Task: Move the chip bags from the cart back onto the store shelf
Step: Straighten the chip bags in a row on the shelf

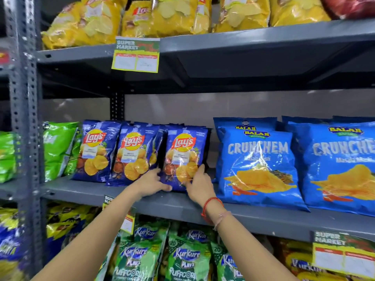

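Both hands hold one dark blue chip bag (185, 157) that stands upright on the middle shelf (263, 217), the third and rightmost in a row of like bags. The left hand (151, 184) grips its lower left corner: the thumb lies along the bottom edge at the front, and the other fingers (155, 171) curl around the bag's left side, between it and the neighbouring blue bag (135, 155). The right hand (199, 186) takes the lower right edge, fingers narrowly spread and pressed against the bag's front and side, with the longest fingertip reaching up the right edge. A red thread band (211, 203) circles the right wrist.

Just to the right, apart from the held bag, stand large light blue bags (257, 165). Green bags (57, 147) sit at the left end of the same shelf. Yellow bags (162, 15) fill the shelf above, where a price tag (136, 54) hangs from the edge.
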